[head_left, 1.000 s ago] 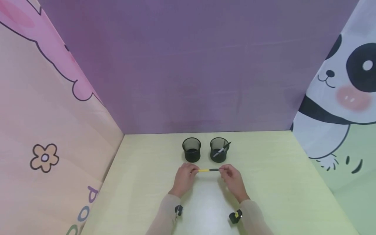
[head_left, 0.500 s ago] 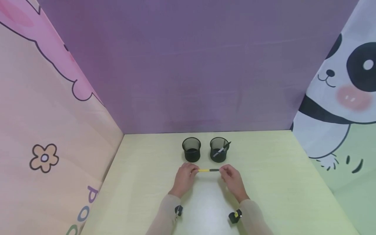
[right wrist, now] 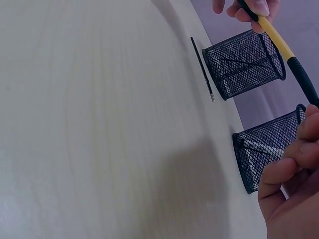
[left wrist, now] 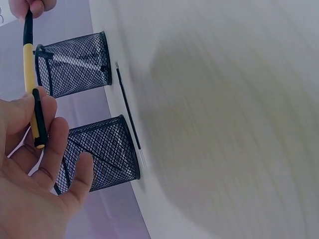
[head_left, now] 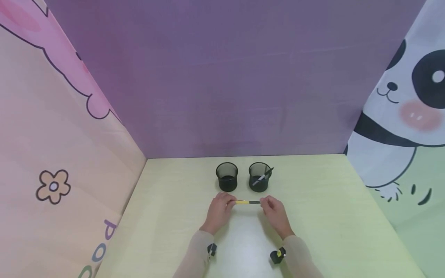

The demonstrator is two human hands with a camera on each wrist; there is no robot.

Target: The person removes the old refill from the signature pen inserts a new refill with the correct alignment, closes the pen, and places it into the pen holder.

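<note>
A yellow ballpoint pen (head_left: 243,202) with a black grip section lies level between my two hands, over the table in front of two mesh cups. My left hand (head_left: 219,212) pinches its yellow end, where a black clip (left wrist: 38,112) shows in the left wrist view. At the other end, the fingertips of my right hand (head_left: 277,216) pinch the black part and hide its tip. On the table by the cups lies a thin dark stick, like a pen refill (left wrist: 128,109), seen in both wrist views.
Two black mesh pen cups stand side by side beyond the hands. A black-and-white pen (head_left: 262,177) leans inside the right cup (head_left: 258,187); the left cup (head_left: 227,185) is beside it. A purple wall (head_left: 222,96) rises behind the pale table (head_left: 174,185).
</note>
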